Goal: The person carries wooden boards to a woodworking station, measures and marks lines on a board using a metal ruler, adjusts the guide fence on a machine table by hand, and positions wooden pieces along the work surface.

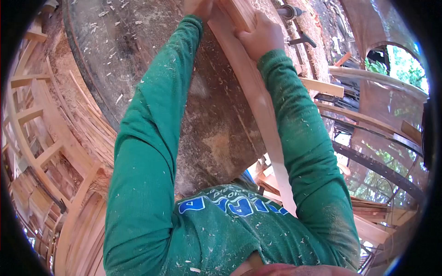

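Observation:
A long, smooth wooden board (255, 89) runs from the top of the view down between my arms, past the near edge of a worn, shavings-strewn worktable (214, 115). At the top right of the board, my right hand (262, 37) is closed around a thicker wooden piece (237, 14), its thumb lying over the top. My left hand (199, 7) rests against the left side of the wood at the upper edge of the picture. Its fingers are cut off by the frame, so their grip is hidden. Wood shavings cling to both green sleeves.
A dark metal handle (304, 39) and a round metal fitting (290, 11) stick out right of my right hand. Slatted wooden frames (39, 112) lean at the left. Cut timber (324, 87) juts in from the right, among sawdust piles.

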`<control>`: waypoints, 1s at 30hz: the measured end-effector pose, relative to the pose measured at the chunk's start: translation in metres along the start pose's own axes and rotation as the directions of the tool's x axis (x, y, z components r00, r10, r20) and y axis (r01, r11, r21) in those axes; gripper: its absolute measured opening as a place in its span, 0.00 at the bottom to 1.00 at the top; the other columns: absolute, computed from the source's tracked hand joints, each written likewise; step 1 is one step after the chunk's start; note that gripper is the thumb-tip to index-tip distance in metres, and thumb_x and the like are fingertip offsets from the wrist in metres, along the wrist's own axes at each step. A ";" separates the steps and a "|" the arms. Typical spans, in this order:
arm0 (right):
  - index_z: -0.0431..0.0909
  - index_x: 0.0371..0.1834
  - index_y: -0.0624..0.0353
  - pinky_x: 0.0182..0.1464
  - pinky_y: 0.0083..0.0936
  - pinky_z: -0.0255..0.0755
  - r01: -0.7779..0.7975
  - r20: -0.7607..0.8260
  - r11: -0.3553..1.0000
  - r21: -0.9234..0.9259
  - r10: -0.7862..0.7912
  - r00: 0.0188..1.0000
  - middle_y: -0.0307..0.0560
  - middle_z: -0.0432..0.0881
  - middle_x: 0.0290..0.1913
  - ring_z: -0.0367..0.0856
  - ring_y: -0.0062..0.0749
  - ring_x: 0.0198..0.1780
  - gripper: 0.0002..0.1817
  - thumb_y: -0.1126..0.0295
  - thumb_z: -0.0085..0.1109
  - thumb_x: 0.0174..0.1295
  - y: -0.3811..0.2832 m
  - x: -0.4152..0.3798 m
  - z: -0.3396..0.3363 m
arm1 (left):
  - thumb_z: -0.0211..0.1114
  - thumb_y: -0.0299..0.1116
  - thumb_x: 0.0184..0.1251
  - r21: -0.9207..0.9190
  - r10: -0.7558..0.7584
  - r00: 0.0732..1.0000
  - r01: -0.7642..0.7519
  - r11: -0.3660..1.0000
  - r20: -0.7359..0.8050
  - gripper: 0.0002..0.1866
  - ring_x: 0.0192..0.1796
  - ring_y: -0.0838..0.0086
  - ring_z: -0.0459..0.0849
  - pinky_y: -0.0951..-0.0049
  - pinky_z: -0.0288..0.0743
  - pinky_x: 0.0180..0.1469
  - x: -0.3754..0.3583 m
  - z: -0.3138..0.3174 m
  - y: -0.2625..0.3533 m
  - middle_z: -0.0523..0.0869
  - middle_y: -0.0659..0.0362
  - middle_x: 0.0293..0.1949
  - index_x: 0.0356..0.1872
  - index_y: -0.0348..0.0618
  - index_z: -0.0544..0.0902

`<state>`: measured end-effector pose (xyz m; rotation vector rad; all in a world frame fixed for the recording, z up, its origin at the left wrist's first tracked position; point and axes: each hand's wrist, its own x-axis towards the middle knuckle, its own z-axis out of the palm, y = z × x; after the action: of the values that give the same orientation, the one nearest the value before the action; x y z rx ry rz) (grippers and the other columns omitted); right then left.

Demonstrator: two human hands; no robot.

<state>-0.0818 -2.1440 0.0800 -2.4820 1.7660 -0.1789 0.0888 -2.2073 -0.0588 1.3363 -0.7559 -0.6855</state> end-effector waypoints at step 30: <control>0.87 0.54 0.65 0.63 0.42 0.79 -0.024 0.084 0.995 0.098 0.016 0.996 0.66 0.87 0.54 0.86 0.56 0.59 0.25 0.56 0.64 0.61 -0.073 0.132 0.014 | 0.80 0.56 0.50 0.184 -0.221 0.950 0.182 0.966 0.219 0.63 0.74 0.38 0.70 0.57 0.67 0.75 -0.173 0.027 0.045 0.68 0.24 0.71 0.74 0.17 0.57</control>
<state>0.0313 -2.2452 0.0820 -2.3667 1.7055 -0.1556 -0.0346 -2.0793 -0.0269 1.5109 -0.8888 -0.9782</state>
